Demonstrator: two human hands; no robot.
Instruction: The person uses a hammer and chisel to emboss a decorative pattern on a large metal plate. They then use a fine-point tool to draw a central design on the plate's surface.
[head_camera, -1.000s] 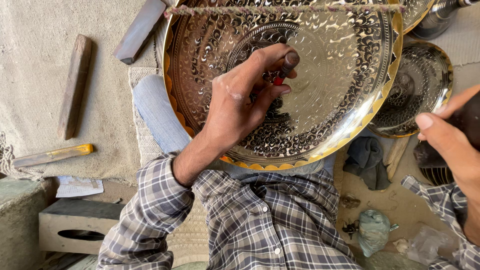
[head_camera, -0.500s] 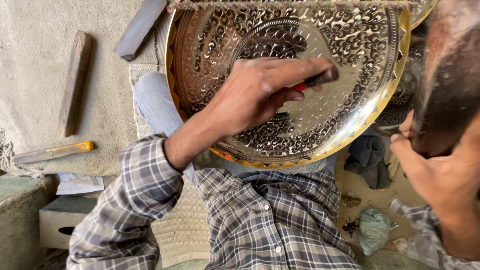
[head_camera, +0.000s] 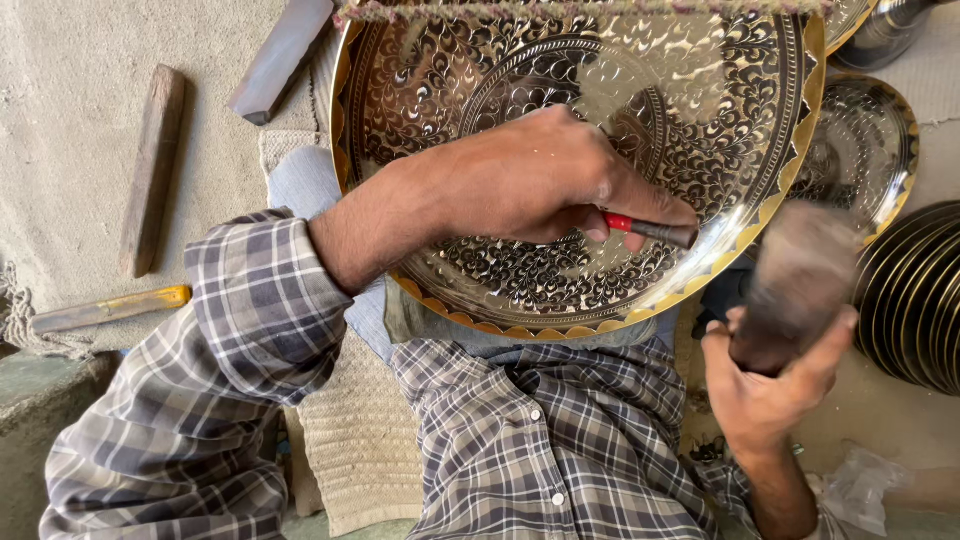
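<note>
The person sat with a large engraved brass tray (head_camera: 480, 120) propped on the lap, its far rim tilted up and away and its near rim resting just above the checked shirt (head_camera: 540, 440). The tray's face was covered in dense scroll and feather patterns, with a scalloped gold band round the edge.

The left hand (head_camera: 540, 180) lay across the lower middle of the tray, fingers curled tight round a slim chisel (head_camera: 655, 230) with a red band near the grip. The chisel's dark end pointed right, towards the tray's lower right rim; whether its tip touched the metal could not be told from this angle.

The right hand (head_camera: 770, 385) was raised beside the tray's right edge, clear of it, fist closed round the handle of a hammer (head_camera: 800, 275). The hammer's head was smeared by motion blur, so its shape was uncertain, perhaps a wooden or dull metal block.

Behind the hammer lay a smaller engraved tray (head_camera: 870, 140) and, to the far right, a stack of dark ribbed plates (head_camera: 920, 300). On the pale floor cloth to the left lay a wooden bar (head_camera: 152, 165), a grey metal bar (head_camera: 282, 55) and a yellow-handled tool (head_camera: 110, 308), all well apart from the hands. A woven mat (head_camera: 355, 440) showed beneath the left sleeve.
</note>
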